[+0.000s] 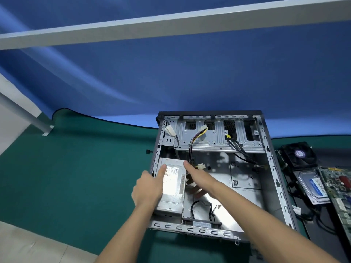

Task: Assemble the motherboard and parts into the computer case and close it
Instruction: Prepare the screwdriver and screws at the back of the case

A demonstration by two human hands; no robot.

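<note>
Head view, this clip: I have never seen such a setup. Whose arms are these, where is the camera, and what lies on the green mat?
The one picture comes from a camera worn on a person's head, looking down at their own bare hands. An open computer case lies on the green mat. The left hand grips the silver power supply inside it; the right hand reaches in beside it, fingers partly hidden behind the unit. To the right wait a fan, a hard drive and the motherboard, not yet installed.
</note>
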